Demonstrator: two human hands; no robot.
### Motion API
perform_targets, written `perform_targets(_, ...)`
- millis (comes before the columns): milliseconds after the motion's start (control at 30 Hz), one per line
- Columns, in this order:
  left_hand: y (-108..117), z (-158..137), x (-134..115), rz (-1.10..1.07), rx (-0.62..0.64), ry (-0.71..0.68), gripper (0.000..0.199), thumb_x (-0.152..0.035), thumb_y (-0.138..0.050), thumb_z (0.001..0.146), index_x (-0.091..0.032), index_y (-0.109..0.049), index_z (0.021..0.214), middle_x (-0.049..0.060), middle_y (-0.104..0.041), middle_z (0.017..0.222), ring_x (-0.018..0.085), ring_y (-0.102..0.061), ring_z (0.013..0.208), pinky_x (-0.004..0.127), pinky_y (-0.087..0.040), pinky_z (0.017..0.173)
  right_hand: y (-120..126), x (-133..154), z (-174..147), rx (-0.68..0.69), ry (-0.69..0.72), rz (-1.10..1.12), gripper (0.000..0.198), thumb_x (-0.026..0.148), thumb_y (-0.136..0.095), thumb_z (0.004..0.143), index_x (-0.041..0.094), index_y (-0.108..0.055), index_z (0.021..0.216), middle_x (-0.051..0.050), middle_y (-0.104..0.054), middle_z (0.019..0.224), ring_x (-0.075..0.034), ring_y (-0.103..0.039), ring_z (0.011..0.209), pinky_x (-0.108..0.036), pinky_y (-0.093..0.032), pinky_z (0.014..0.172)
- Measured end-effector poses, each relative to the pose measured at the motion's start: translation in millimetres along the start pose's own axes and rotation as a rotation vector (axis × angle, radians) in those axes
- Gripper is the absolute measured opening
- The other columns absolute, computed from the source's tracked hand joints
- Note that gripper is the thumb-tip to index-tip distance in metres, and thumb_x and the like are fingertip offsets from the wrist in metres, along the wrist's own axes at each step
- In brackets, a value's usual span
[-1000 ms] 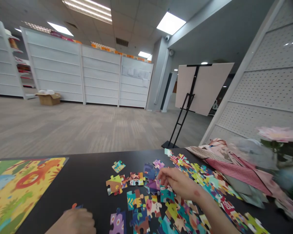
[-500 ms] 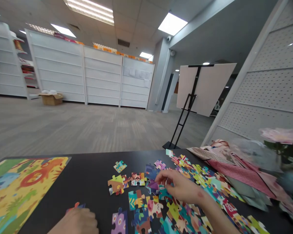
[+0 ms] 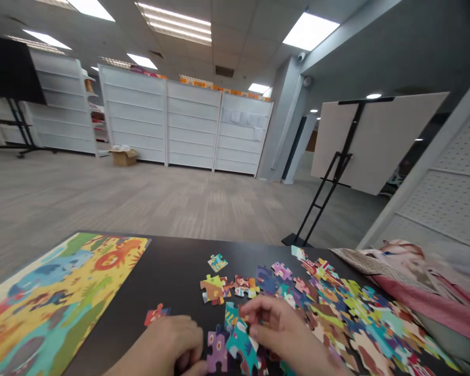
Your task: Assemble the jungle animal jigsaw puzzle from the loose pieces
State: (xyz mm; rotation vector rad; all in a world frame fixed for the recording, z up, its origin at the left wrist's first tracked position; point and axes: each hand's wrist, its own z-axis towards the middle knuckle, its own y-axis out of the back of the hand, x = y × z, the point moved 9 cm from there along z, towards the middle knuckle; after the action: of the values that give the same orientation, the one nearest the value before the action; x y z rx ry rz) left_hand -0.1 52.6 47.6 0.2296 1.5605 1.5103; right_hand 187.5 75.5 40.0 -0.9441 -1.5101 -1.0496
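Observation:
My right hand has its fingers curled, with a teal puzzle piece at its thumb and fingertips. That piece overlaps other pieces below it. My left hand is closed low over the table, its thumb by the edge of a purple puzzle piece with eyes. Whatever its fingers might hold is hidden. Just beyond the left hand lies a red and blue piece. Farther back are a yellow and orange piece, a piece with a bearded figure and a lone teal and yellow piece.
A colourful animal picture sheet covers the left of the black table. Many loose pieces are heaped at the right. Beside them lies pink and patterned cloth. An easel with a board stands behind the table.
My view has turned left. My right hand has moved from the back pieces nearer to me, and a teal piece is now at its fingers. My left hand has come right, beside the purple piece.

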Motion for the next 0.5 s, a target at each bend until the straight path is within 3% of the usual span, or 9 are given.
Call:
perform_targets(133,-6,3,3,-0.445,0.03,0.309,0.017,-0.027,-0.07,0.083,-0.023,-0.056,0.091,-0.005,-0.063,0.08,0.013,-0.054,0.07,0.022,-0.037,0.061,-36,-2,-4,0.094,-0.015,0.03,0.021,0.033,-0.077,0.076,0.022,-0.067,0.092,0.001,-0.059,0.086,-0.015,-0.056,0.078,-0.027,-0.045,0.068)
perform_targets(233,-8,0,2,-0.693,0.016,0.355,0.018,-0.026,-0.064,0.082,-0.023,-0.052,0.095,-0.006,-0.058,0.078,0.013,-0.051,0.068,0.021,-0.038,0.06,-47,-2,-11,0.193,-0.071,0.011,0.02,0.033,-0.074,0.078,0.022,-0.062,0.09,0.001,-0.06,0.088,-0.014,-0.057,0.072,-0.026,-0.045,0.066)
perform_targets(300,-2,-3,0,-0.769,0.044,0.322,0.023,-0.028,-0.061,0.082,-0.023,-0.052,0.103,-0.005,-0.057,0.081,0.013,-0.053,0.069,0.021,-0.04,0.061,-46,6,-15,0.22,-0.028,-0.115,0.012,0.03,-0.067,0.084,0.022,-0.061,0.09,0.001,-0.061,0.087,-0.015,-0.059,0.073,-0.027,-0.047,0.068)
perform_targets(400,11,-8,-5,-0.615,0.207,0.238,0.033,-0.021,-0.061,0.079,-0.027,-0.059,0.111,-0.006,-0.059,0.082,0.013,-0.055,0.07,0.022,-0.04,0.064,-49,27,-23,0.281,0.18,-0.476,0.004,0.025,-0.065,0.086,0.023,-0.065,0.09,-0.001,-0.064,0.088,-0.018,-0.062,0.082,-0.031,-0.048,0.077)
perform_targets(500,20,-11,-8,-0.272,0.381,0.19,0.03,-0.013,-0.064,0.073,-0.028,-0.062,0.099,-0.008,-0.059,0.069,0.013,-0.055,0.064,0.022,-0.034,0.06,-64,37,-34,0.433,0.372,-0.651,0.017,0.026,-0.078,0.081,0.024,-0.069,0.095,-0.001,-0.068,0.096,-0.019,-0.062,0.09,-0.031,-0.048,0.084)
